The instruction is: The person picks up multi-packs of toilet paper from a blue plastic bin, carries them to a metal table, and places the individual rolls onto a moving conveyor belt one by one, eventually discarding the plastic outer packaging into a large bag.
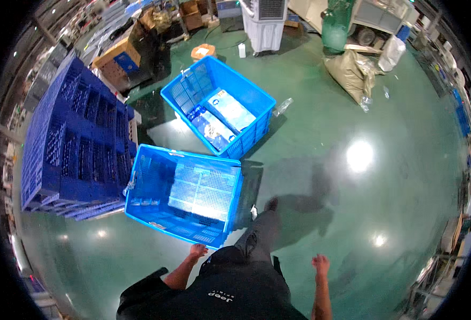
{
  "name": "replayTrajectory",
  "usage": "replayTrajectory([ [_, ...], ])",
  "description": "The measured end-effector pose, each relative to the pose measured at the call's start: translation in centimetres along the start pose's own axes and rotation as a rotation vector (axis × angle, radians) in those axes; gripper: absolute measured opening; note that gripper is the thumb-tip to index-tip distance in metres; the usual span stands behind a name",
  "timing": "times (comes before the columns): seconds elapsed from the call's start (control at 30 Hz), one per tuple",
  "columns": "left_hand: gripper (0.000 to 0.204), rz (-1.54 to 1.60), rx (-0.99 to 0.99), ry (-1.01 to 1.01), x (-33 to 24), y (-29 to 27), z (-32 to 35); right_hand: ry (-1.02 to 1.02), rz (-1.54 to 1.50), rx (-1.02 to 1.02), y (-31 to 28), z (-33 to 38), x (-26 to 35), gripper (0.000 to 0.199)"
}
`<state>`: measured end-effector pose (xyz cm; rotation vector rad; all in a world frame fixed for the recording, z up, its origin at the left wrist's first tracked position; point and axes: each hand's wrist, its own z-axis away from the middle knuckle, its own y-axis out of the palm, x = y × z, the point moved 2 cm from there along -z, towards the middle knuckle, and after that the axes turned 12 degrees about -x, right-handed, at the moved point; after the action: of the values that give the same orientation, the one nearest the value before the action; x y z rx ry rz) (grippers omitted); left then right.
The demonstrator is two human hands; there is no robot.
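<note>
My left hand (pixel 197 250) hangs close by the near rim of a large blue plastic crate (pixel 235 205); whether it touches the rim I cannot tell. Its fingers look slightly apart, and nothing shows in them. Inside that crate only the mesh floor and walls are seen. Out to the right, over the green floor, my right hand (pixel 321 263) hangs with its fingers curled in and no object visible. Just beyond stands a second blue crate (pixel 254 137), holding a white-and-blue package (pixel 232 109) and a darker blue printed package (pixel 214 129).
Dark blue plastic pallets (pixel 81 144) stand stacked on the left. At the back are an open cardboard box (pixel 119 60), a white-grey air cooler (pixel 264 29) and a tan sack (pixel 347 74). Clear plastic scrap (pixel 283 106) lies on the green floor (pixel 406 176).
</note>
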<state>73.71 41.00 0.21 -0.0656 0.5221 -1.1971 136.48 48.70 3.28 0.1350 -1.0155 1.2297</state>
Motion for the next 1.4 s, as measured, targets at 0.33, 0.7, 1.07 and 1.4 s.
replayTrajectory([
  [0.33,0.028,0.433,-0.005,-0.058,-16.7,23.3,-0.6,0.038,0.344,0.541,4.2,-16.0,17.6,0.030],
  [0.7,0.033,0.577,-0.233,0.167,-34.8,31.0,4.8,-0.484,1.200,0.884,20.8,-39.8,42.5,0.030],
  [1.07,0.034,0.641,-0.533,0.149,-44.3,33.4,3.1,-1.066,1.106,1.065,57.8,-36.5,66.9,0.030],
  [1.4,0.023,1.222,-0.470,-0.123,-54.8,35.8,-19.5,-1.372,1.111,1.271,84.5,-26.4,67.1,0.029],
])
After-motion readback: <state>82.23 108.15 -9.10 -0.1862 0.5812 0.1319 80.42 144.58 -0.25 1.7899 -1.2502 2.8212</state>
